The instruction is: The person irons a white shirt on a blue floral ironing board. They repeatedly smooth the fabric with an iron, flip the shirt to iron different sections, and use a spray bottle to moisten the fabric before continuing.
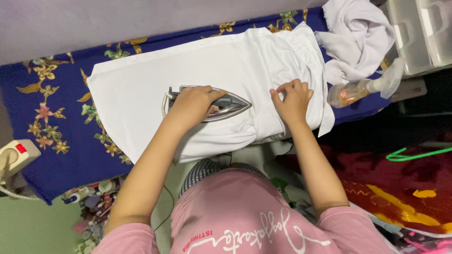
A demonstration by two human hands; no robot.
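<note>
Pink sleeves frame the work; left hand (190,104) grips the iron (226,104) mid-shirt (141,80); right hand (293,99) pinches its bunched end; left part looks smooth, right creases remain.

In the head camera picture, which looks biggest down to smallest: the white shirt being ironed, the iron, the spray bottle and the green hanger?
1. White shirt, by far the largest.
2. Iron, partly under the left hand.
3. Spray bottle and green hanger look close in length; the hanger is cut off, so I won't rank them.
</note>
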